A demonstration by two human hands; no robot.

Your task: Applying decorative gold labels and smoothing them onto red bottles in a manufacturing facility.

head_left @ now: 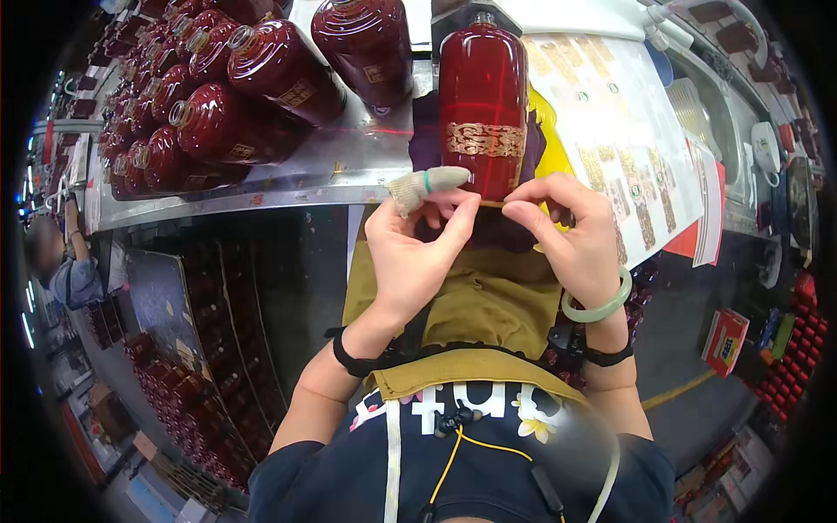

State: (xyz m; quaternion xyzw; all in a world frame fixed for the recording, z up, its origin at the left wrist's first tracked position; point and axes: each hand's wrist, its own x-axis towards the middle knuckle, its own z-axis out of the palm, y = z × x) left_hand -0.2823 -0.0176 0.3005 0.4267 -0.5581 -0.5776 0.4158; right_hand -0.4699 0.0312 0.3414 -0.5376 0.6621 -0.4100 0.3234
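Observation:
A dark red glass bottle [484, 87] lies with its neck pointing away from me, a gold openwork band [486, 139] around its lower part. Just short of its base, my left hand [414, 261] and my right hand [580, 240] face each other with fingertips pinched. Between them runs a thin gold-orange strip [492, 204], one end at each pinch. A knitted finger cover [427, 185] with a green stripe sits on my left index finger, which points toward the bottle. Beneath the bottle is a dark purple cloth [425, 131].
Several red bottles [235, 122] crowd the bench at the left. At the right lie sheets of gold decals [610, 113] over yellow material [551, 139]. A brown apron [488, 296] covers my lap. Bottle racks [218, 314] stand below left, and another person [74, 270] is far left.

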